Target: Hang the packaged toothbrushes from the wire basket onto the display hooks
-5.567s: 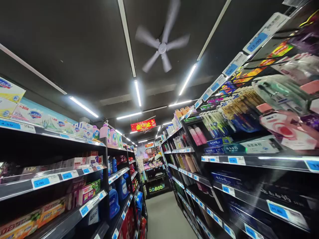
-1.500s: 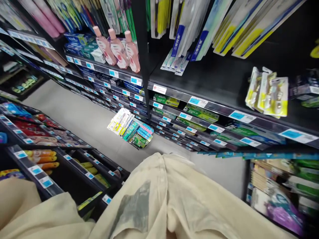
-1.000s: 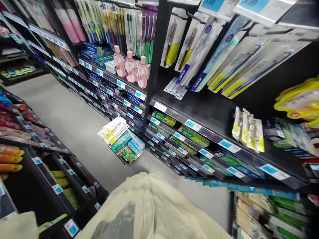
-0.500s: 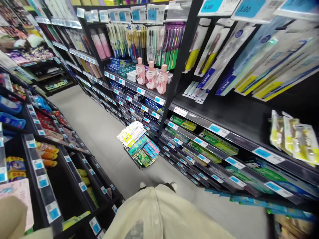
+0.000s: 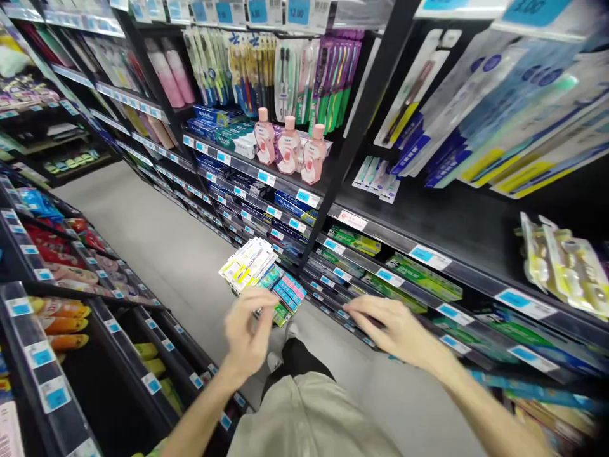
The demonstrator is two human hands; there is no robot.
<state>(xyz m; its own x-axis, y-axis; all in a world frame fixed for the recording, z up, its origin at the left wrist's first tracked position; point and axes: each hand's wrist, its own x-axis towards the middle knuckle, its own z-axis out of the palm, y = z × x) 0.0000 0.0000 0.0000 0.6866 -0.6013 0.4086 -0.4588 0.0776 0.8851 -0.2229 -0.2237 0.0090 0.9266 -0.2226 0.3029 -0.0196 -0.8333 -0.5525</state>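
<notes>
I stand in a shop aisle. My left hand (image 5: 247, 333) is raised in front of me, fingers loosely curled and apart, holding nothing. My right hand (image 5: 392, 327) reaches forward with fingers stretched out, empty, near the lower shelves on the right. Beyond both hands a basket of toothbrush packs and toothpaste boxes (image 5: 259, 273) sits on the floor against the shelving. Three pink bottles (image 5: 288, 147) stand on a shelf above it, and toothbrush packs (image 5: 290, 73) hang higher up.
Black shelving (image 5: 361, 120) full of toothpaste lines the right side. A lower black shelf unit (image 5: 71, 317) with tubes and packets runs along the left. The grey floor (image 5: 157, 241) of the aisle stretches away between them. My pale shirt (image 5: 309, 419) fills the bottom.
Both hands have come up into view; before, only my shirt showed. The view swung from the ceiling down to the shelves and floor, then steadied on the basket.
</notes>
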